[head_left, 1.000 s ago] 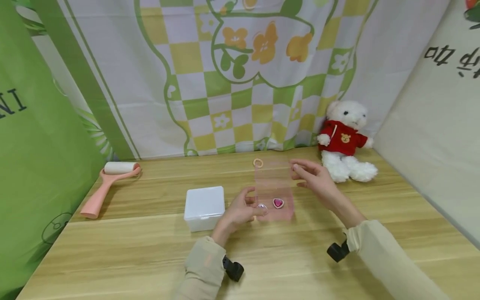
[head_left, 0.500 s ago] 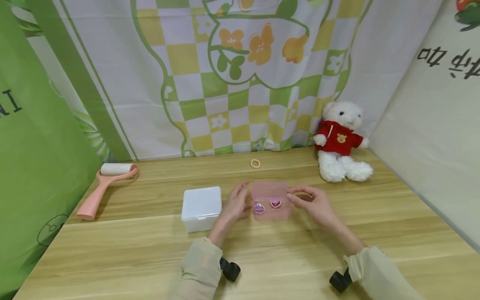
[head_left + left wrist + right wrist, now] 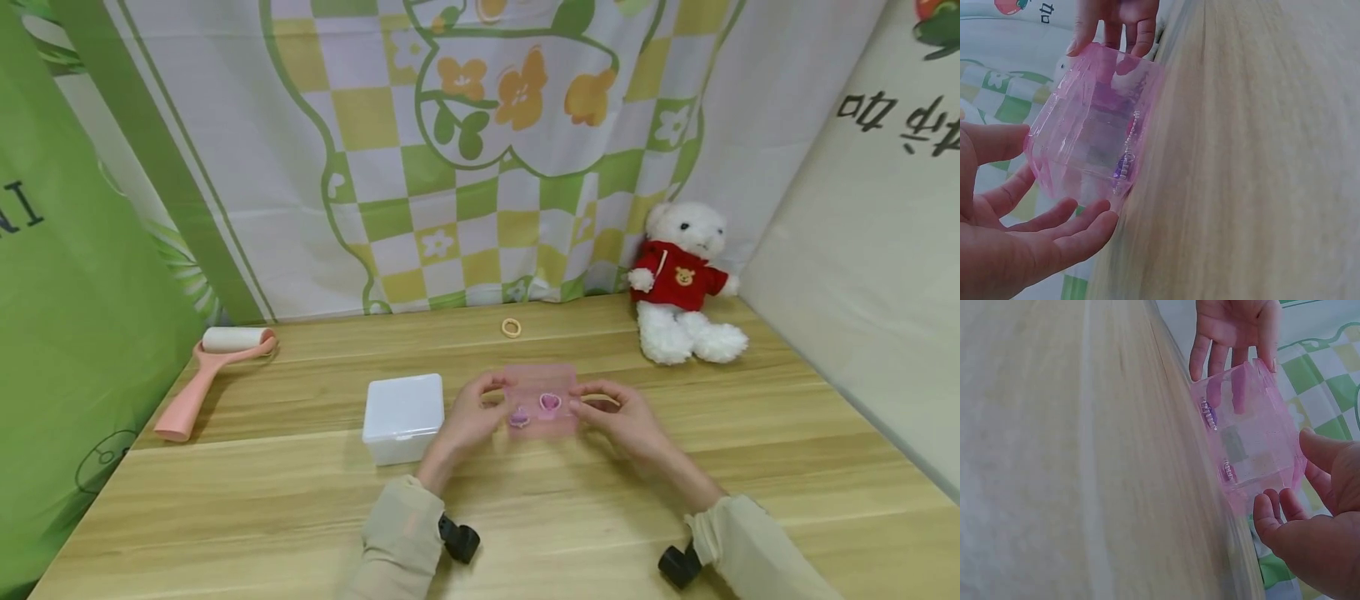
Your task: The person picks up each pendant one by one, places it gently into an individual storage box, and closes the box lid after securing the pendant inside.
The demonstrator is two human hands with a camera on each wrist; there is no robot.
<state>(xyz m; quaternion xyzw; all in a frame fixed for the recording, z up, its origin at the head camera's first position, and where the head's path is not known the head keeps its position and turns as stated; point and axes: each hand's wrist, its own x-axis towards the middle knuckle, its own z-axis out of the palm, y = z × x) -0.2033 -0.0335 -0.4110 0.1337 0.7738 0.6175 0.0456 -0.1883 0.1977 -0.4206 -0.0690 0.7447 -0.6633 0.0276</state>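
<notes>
A see-through pink plastic box (image 3: 538,380) lies on the wooden table, its lid down. Inside, seen through the plastic, are a purple gem piece (image 3: 519,418) at the left and a pink heart-shaped gem piece (image 3: 551,402) further right, both with pale beaded rims. My left hand (image 3: 474,418) grips the box's left side, thumb at the lid edge and fingers curved along the wall, as the left wrist view shows. On the opposite side my right hand (image 3: 626,423) holds it likewise, thumb at the lid edge in the right wrist view.
A white lidded box (image 3: 403,417) stands left of my left hand. Behind the pink box lies a small yellowish ring (image 3: 511,328). A pink-handled lint roller (image 3: 198,387) is at the far left; a white teddy bear (image 3: 678,283) in red sits at the back right.
The raised lid of the pink box has come down over the gem pieces. My right hand has lowered from the lid to the box's right side; my left hand has closed in on its left side.
</notes>
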